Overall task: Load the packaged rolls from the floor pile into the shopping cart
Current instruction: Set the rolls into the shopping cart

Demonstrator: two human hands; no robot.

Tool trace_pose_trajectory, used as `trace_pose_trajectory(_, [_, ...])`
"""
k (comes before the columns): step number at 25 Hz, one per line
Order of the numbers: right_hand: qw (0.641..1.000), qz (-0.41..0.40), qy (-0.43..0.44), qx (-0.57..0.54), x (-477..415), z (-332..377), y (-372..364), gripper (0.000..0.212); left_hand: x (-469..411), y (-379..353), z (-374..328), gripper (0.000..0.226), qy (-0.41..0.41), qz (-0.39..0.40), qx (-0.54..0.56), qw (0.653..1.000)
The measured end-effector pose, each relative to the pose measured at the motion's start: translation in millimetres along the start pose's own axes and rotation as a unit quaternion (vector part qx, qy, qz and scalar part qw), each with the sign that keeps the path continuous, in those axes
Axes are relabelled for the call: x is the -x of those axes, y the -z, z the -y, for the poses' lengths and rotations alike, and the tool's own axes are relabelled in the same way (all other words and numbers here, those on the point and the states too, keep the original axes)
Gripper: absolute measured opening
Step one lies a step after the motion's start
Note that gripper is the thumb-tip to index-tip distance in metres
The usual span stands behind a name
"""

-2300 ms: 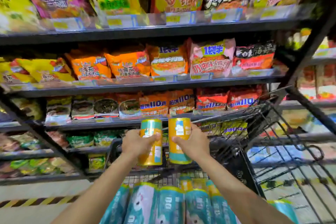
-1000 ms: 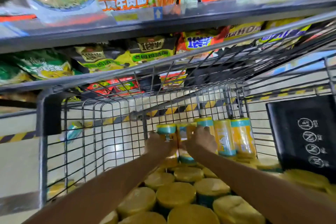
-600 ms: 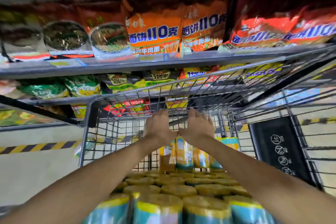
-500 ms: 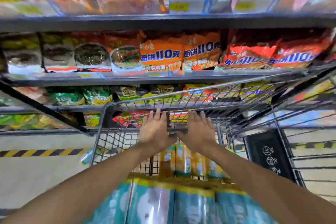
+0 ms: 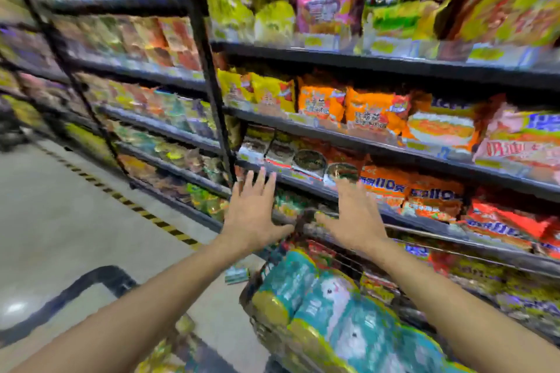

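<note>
Both hands hover over the far end of the shopping cart (image 5: 342, 260), palms down; the left hand (image 5: 253, 215) is just beyond the cart's left front corner and the right hand (image 5: 353, 218) is above its front wire rim; the fingers (image 5: 260, 179) of each are spread wide and straight, holding nothing, so neither hand carries a load at this moment.

The packaged rolls (image 5: 330, 312) fill the cart, teal and yellow packs lying side by side and heaped above the wire sides; packing them close like this looks meant to fit as many as the cart will take.

Low down to the left of the cart lies a blurred yellow-and-teal cluster (image 5: 169, 348), which I take for the floor pile, though the smear is too heavy to be certain; one small teal pack (image 5: 237, 274) lies on the floor (image 5: 60, 221) just beside the cart's left front corner.

Beyond the cart stand shelves (image 5: 378, 157) of bright noodle packets, so close to its far side that loading has to come from the near and left sides.

With the hands empty, the next move would be a reach down left of the cart for more rolls.
</note>
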State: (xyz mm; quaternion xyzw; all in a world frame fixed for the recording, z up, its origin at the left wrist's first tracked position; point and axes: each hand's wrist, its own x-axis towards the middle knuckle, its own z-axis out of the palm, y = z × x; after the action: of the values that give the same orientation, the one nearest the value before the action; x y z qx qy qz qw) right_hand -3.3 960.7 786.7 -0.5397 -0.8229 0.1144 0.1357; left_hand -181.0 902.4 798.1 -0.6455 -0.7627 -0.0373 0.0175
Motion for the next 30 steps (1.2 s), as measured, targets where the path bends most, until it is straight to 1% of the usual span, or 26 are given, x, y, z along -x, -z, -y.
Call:
trace_pose_trajectory(2, [0.998,0.005,0.063,-0.014,-6,49,2,0.084,25,17,46,0.107,0.051,-0.026,0.010,0.998])
trace_pose_trajectory(5, [0.991,0.022,0.131,-0.031,-15,110,-11,0.086,60,25,102,0.106,0.116,-0.045,0.023,0.992])
trace_pose_trajectory(7, [0.983,0.043,0.171,-0.038,-24,152,-30,0.086,83,25,140,0.106,0.164,-0.040,0.040,0.985])
trace_pose_trajectory(10, [0.971,0.077,0.221,-0.041,-39,216,-69,0.085,109,11,201,0.104,0.230,-0.038,0.029,0.972])
trace_pose_trajectory(13, [0.961,0.122,0.247,-0.020,-57,269,-119,0.088,116,-16,260,0.104,0.276,-0.016,0.044,0.960])
trace_pose_trajectory(15, [0.959,0.146,0.243,-0.010,-77,300,-162,0.087,109,-42,306,0.104,0.298,-0.002,0.061,0.953])
trace_pose_trajectory(17, [0.958,0.158,0.238,0.026,-101,324,-206,0.088,91,-72,353,0.106,0.314,0.015,0.082,0.946])
trace_pose_trajectory(20, [0.954,0.173,0.230,0.085,-140,343,-268,0.091,57,-120,407,0.108,0.321,0.035,0.110,0.940])
trace_pose_trajectory(24, [0.946,0.206,0.216,0.125,-190,346,-355,0.093,11,-196,454,0.109,0.324,0.043,0.148,0.933])
trace_pose_trajectory(27, [0.937,0.238,0.208,0.151,-226,333,-438,0.092,-18,-276,479,0.113,0.346,0.058,0.183,0.918])
trace_pose_trajectory(30, [0.931,0.246,0.205,0.173,-256,309,-535,0.091,-37,-374,498,0.113,0.359,0.077,0.221,0.904])
